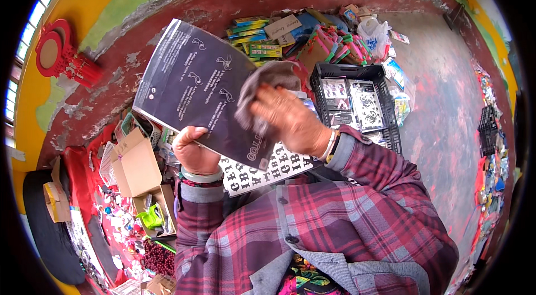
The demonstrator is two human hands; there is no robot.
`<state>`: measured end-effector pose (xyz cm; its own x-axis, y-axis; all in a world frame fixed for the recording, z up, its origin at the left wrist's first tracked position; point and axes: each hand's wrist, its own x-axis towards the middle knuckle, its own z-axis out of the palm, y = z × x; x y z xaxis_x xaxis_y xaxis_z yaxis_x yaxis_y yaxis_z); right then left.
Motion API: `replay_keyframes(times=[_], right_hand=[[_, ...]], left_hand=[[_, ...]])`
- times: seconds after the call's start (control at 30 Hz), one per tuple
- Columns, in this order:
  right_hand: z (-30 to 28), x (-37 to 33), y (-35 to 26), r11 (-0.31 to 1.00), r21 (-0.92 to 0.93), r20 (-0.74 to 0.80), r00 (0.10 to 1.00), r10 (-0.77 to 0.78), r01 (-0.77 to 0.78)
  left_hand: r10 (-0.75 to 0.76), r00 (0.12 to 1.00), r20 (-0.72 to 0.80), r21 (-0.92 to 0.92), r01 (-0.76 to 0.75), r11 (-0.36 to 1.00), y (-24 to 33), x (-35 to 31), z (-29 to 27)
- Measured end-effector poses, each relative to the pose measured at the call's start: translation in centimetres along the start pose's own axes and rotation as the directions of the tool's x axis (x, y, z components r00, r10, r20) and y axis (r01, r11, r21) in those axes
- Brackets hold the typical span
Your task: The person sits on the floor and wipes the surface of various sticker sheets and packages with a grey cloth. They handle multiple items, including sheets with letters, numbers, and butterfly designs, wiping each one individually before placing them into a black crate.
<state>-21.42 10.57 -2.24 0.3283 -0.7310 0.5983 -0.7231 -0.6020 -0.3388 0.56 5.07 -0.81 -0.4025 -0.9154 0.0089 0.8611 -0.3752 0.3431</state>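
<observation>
**Dark sheet up, grey cloth on it**

Here it is, at a slant above the lap: a thin, glossy sheet, printed face in view. The left hand pinches its lower edge, thumb in front, the other fingers hidden behind. The right hand lies over the bunched cloth, fingers bent on it, holding it against the sheet's right-hand part; where that thumb sits, one cannot tell. Below, a white sheet with black letters pokes out near the lap, and just to the right stands a black crate of flat packs.

And the handling? Light, surely, and probably stiff enough to stay flat from one edge, though a hard push could bow it. That shine hints at slipperiness; the corners look likely to crease. The best hold seems a flat pinch along the lower edge, clear of the soft cloth.
</observation>
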Motion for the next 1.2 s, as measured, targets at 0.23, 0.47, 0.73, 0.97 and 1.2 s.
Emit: replay_keyframes(times=[0.23, 0.47, 0.73, 0.97, 1.2], right_hand=[[-2.7, -1.1, 6.8, 0.547, 0.728, -0.002, 0.797, 0.604, -0.413], [-9.1, -2.1, 6.2, 0.009, 0.997, 0.057, 0.750, 0.659, -0.083], [-8.1, -1.6, 0.7, -0.025, 0.807, 0.514, 0.681, 0.522, -0.590], [-11.2, -2.9, 2.3, 0.055, 0.854, 0.323, 0.610, 0.723, -0.518], [-19.0, -12.6, 8.7, 0.425, 0.579, -0.122, 0.442, 0.889, -0.696]], left_hand=[[0.012, 0.999, 0.052, -0.034, -0.010, 0.999, 0.8, -0.2, -1.3], [0.051, 0.998, -0.024, -0.036, -0.052, 0.998, 2.2, 0.6, -2.4], [0.065, 0.991, 0.121, -0.047, -0.059, 0.997, 0.8, 3.0, -1.1], [-0.227, 0.959, 0.173, 0.166, 0.198, 0.966, -4.2, 4.0, 2.3], [-0.365, 0.931, 0.031, 0.601, 0.274, 0.750, -3.2, 2.9, -2.9]])
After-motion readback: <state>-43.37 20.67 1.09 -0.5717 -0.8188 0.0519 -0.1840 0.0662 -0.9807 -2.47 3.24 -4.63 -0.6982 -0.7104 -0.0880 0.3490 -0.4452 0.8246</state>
